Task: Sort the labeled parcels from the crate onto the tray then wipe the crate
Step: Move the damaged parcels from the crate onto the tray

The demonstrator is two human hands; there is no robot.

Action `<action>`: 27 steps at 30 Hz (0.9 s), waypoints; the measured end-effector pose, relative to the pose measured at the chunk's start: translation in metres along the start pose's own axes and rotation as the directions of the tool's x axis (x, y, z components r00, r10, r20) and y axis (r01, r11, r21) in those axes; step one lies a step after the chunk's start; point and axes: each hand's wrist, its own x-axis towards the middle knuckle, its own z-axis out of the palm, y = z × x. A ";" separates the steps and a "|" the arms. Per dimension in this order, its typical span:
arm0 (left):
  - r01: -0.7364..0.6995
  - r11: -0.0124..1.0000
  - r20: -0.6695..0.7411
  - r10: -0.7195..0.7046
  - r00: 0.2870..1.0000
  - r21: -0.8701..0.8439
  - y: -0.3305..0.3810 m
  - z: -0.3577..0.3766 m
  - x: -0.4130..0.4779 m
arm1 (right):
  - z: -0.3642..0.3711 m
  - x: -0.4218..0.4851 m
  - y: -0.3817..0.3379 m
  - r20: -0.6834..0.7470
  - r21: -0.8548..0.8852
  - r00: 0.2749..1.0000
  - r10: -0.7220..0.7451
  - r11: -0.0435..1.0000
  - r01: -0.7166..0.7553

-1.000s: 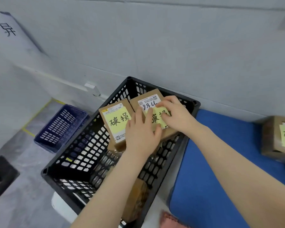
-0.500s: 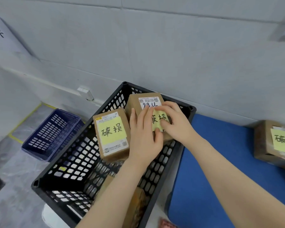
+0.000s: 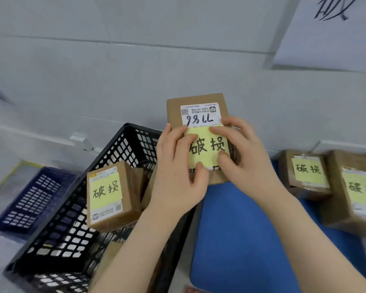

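Since a second ago the held parcel (image 3: pixel 199 102) has risen out of the black crate (image 3: pixel 123 149) and now hangs above its far right corner, partly over the blue tray (image 3: pixel 241 229), with the view swung rightward to bring in more of that tray. The left hand (image 3: pixel 178 172) grasps the parcel's left edge, thumb pressed on the yellow note (image 3: pixel 207 149), while the right hand (image 3: pixel 245 157) clamps the right side with fingers laid across the note's top. The note reads 破损 in black marker; above it a white shipping label (image 3: pixel 201 114) carries a QR code and handwritten digits, upside down and, as far as the blur allows, something like 9811. A second parcel (image 3: pixel 112 195) leans tilted inside the crate with the same 破损 note, and another brown box (image 3: pixel 110 263) lies lower, mostly hidden under the left forearm. Two parcels (image 3: pixel 304 174) (image 3: pixel 355 191) rest side by side on the tray's far right, both marked 破损. A dark blue basket (image 3: pixel 34 199) sits on the grey floor left of the crate. The wall behind is pale grey panelling, with a white sheet (image 3: pixel 330 32) bearing a large black character at upper right.
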 end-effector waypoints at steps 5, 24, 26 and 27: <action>-0.072 0.993 0.085 0.080 0.993 -0.097 0.043 0.024 -0.007 | -0.055 -0.038 0.003 -0.046 -0.078 0.996 0.074 0.994 -0.077; 0.011 0.986 0.398 0.058 0.916 -0.169 0.033 0.129 -0.072 | -0.065 -0.127 0.100 -0.004 -0.194 0.925 0.380 0.907 -0.373; 0.032 0.987 0.413 0.037 0.910 -0.158 0.027 0.139 -0.075 | -0.061 -0.128 0.111 0.009 -0.196 0.912 0.409 0.895 -0.400; 0.041 0.987 0.417 0.029 0.909 -0.157 0.024 0.144 -0.076 | -0.059 -0.127 0.117 0.012 -0.195 0.907 0.420 0.891 -0.410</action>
